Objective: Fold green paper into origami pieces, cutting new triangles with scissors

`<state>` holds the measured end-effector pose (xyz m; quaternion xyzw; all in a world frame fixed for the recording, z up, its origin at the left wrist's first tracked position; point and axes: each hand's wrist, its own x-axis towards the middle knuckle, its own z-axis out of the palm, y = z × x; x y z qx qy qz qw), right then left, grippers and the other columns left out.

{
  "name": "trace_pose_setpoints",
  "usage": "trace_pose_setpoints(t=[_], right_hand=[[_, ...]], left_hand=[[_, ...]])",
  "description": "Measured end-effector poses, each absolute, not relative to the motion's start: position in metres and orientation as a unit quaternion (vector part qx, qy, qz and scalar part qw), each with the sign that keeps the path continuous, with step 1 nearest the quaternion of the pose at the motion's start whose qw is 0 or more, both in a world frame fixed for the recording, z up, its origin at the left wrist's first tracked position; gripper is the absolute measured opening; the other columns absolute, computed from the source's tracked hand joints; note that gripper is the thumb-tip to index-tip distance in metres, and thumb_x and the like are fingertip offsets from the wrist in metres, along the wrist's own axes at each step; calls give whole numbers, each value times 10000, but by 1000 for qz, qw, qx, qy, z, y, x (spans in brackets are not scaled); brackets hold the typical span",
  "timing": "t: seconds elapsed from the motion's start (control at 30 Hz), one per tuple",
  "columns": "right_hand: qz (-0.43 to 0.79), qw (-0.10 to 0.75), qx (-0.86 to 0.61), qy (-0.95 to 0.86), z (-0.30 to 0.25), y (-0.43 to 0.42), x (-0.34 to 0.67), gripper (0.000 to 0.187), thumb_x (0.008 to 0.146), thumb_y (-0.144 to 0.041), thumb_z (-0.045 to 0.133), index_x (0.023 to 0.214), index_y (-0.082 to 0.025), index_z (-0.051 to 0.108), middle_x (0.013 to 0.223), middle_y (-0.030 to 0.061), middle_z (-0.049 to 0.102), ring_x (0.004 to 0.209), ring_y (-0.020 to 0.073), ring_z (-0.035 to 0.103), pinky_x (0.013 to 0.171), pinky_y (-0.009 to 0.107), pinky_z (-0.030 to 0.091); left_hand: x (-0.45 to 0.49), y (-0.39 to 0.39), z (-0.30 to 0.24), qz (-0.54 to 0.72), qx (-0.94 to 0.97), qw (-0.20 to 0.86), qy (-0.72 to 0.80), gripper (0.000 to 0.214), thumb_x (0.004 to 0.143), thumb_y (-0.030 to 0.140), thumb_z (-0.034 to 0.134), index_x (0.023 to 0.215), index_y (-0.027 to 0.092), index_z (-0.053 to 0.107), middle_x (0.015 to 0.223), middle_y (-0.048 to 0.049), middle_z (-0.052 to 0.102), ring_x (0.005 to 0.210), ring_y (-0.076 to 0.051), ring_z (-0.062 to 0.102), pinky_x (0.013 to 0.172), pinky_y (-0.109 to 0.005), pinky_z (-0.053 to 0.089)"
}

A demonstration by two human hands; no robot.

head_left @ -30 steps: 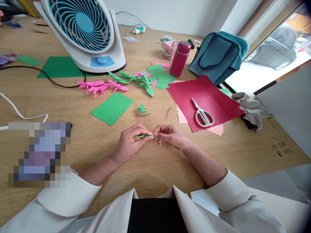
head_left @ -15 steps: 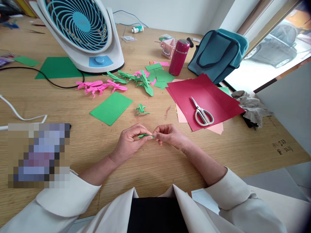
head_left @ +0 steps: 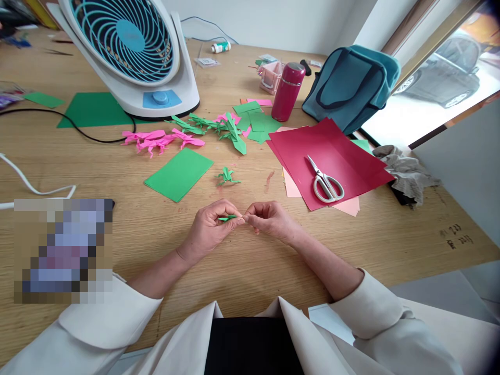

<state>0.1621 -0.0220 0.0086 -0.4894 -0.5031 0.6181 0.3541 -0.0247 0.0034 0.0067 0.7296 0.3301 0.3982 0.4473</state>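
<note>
A small folded piece of green paper [head_left: 227, 218] is pinched between the thumb and fingers of my left hand [head_left: 209, 226]. My right hand [head_left: 273, 221] meets it fingertip to fingertip, its thumb and forefinger pinched at the paper's right end, which the fingers mostly hide. Just beyond my hands a small green folded-paper figure [head_left: 227, 176] with thin legs stands on the table. A green paper stack [head_left: 178, 174] lies to its left. Farther back are several pink folded-paper figures [head_left: 150, 139] and green folded-paper figures [head_left: 233, 136].
White-handled scissors [head_left: 327, 188] rest on dark red paper sheets [head_left: 351, 161] at the right. Behind stand a pink-red flask [head_left: 288, 92], a teal bag [head_left: 347, 88] and a fan [head_left: 167, 101]. At the left is a blurred-out object [head_left: 66, 250]; a black cable [head_left: 94, 138] runs behind it.
Both hands stay almost in place, with the right fingertips shifted very slightly left. Less green shows at the paper's right end between the fingertips.
</note>
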Motion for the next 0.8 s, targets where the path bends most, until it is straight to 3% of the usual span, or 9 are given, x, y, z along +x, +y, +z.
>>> trace_pose_setpoints(t=[0.23, 0.5, 0.8], right_hand=[[652, 367, -467, -472, 10, -21, 162, 421, 648, -522, 816, 721, -143, 648, 612, -32, 579, 501, 70, 492, 502, 219, 421], [665, 373, -456, -459, 10, -19, 163, 379, 631, -454, 846, 726, -145, 650, 614, -37, 578, 514, 68, 496, 506, 212, 432], [647, 365, -458, -488, 4, -21, 165, 318, 732, -443, 750, 770, -147, 640, 617, -37, 556, 536, 80, 499, 525, 225, 416]], left_hand=[[-24, 5, 6, 414, 735, 439, 310, 121, 852, 227, 682, 760, 172, 627, 735, 9, 608, 684, -105, 576, 611, -205, 448], [-27, 7, 5, 404, 725, 443, 340, 143, 884, 261, 646, 776, 168, 630, 782, -16, 616, 739, -126, 576, 661, -236, 450], [-27, 6, 8, 405, 716, 458, 338, 65, 831, 240, 711, 825, 176, 707, 796, -17, 666, 744, -127, 611, 640, -219, 474]])
